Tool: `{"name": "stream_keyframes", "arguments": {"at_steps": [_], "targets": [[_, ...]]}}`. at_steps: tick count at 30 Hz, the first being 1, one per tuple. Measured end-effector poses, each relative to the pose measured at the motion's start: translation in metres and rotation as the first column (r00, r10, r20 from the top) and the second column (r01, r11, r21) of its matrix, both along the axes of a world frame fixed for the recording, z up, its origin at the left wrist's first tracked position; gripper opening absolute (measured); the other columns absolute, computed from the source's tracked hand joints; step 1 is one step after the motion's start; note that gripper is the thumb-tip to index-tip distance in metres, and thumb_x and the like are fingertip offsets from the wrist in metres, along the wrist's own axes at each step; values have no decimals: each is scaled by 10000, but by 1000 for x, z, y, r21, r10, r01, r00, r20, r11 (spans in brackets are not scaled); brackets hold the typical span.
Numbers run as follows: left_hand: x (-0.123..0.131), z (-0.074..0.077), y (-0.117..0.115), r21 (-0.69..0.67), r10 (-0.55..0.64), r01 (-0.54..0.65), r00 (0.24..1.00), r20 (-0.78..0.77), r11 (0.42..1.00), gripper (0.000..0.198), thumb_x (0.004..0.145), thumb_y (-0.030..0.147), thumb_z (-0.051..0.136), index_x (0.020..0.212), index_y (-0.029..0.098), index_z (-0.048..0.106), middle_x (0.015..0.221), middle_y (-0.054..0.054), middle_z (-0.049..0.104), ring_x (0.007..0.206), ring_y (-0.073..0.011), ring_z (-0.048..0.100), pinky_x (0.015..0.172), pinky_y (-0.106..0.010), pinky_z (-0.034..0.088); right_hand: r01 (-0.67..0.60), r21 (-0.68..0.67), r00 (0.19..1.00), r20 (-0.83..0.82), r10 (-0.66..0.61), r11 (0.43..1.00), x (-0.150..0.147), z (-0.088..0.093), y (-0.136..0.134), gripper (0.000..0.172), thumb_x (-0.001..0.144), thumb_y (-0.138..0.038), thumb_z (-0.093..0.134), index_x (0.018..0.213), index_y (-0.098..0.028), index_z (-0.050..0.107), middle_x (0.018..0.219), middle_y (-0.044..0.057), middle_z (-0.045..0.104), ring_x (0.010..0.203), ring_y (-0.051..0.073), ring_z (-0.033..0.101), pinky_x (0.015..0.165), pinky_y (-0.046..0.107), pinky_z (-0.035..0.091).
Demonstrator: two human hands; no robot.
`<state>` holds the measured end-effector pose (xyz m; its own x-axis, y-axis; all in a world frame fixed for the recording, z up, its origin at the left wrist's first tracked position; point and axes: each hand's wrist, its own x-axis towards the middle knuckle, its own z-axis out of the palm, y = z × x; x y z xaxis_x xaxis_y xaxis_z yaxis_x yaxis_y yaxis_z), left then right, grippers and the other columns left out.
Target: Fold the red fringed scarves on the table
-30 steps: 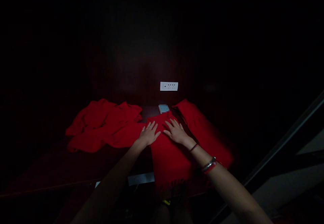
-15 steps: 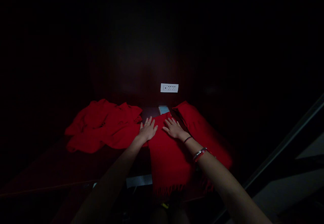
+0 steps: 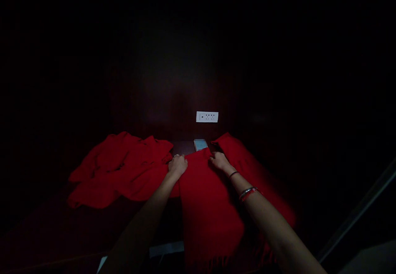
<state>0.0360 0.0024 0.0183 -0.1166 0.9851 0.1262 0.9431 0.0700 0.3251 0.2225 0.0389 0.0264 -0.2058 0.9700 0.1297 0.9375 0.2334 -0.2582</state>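
Note:
A red fringed scarf (image 3: pixel 204 199) lies lengthwise on a dark table in front of me. My left hand (image 3: pixel 177 164) is closed on its far left corner and my right hand (image 3: pixel 219 161) is closed on its far right corner. The fingers of both hands are curled around the far edge of the cloth. My right wrist carries a thin dark band and red and silver bangles.
A crumpled heap of red cloth (image 3: pixel 117 168) lies to the left, another red cloth (image 3: pixel 247 171) to the right. A small pale blue object (image 3: pixel 200 144) sits behind the scarf. A white socket plate (image 3: pixel 207 116) is on the dark back wall. The surroundings are very dark.
Both hands slid from lying flat on the scarf up to its far edge, moved apart to the corners and closed on them. The view tilted upward a little.

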Motion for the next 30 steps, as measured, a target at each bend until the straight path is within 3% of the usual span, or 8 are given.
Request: {"name": "stream_keyframes", "arguments": {"at_steps": [4,8,11,16,20,25,27,30], "targets": [[-6,2,28,8,156,-158,984,85,987,415,764,378,338,1078,142,471,1042,-168,524,958,-272,501,707,-358,420,118,10,991,-56,-117,993,3,5,37,352,796,-265,323,1001,-91,550,1005,140,574,920,198,534,709,237,391],[-14,-10,48,-2,223,-226,958,179,974,441,713,416,436,1044,130,498,1032,-186,534,960,-294,500,702,-374,419,130,32,985,-118,-125,991,-3,-6,64,387,784,-328,359,1047,-93,520,1020,128,569,938,182,527,710,216,395],[-22,-20,58,2,190,-198,946,264,980,328,706,340,476,974,165,548,979,-130,585,893,-238,546,676,-311,429,113,47,983,-153,-105,993,-9,-13,80,402,742,-336,437,1066,-107,504,1012,105,575,930,166,529,711,202,396],[-37,-29,72,37,84,-106,919,385,994,163,723,191,458,772,179,612,795,-10,650,732,-106,586,593,-157,414,76,83,982,-179,-60,994,-10,-11,97,356,683,-157,492,1039,-151,495,934,34,597,816,111,554,673,162,394],[-41,-32,74,92,111,-157,918,382,983,204,745,143,404,806,147,598,823,-35,636,763,-117,576,611,-169,405,73,162,988,-150,-49,984,-10,-10,96,348,712,-128,461,1059,-154,456,972,57,554,864,122,518,723,188,372],[-27,-29,59,192,126,-190,945,303,963,234,751,168,412,940,172,551,945,-79,571,867,-161,532,719,-238,388,73,250,996,-69,-58,966,-21,-13,76,379,766,-209,416,1143,-175,399,1111,126,432,983,212,430,793,314,335],[-20,-25,52,286,90,-150,973,211,947,276,770,212,394,1020,193,508,1039,-85,517,942,-179,489,774,-279,368,17,317,1000,-24,-10,948,-28,-13,64,395,783,-225,380,1174,-175,369,1138,124,401,1017,214,389,819,312,320],[-12,-24,47,346,-13,19,1000,-21,938,308,789,292,360,1061,221,486,1120,-67,468,1006,-194,441,817,-326,350,-89,347,995,72,68,934,-34,-18,44,371,790,-211,348,1156,-165,390,1140,114,398,1013,191,385,833,269,316]]}}
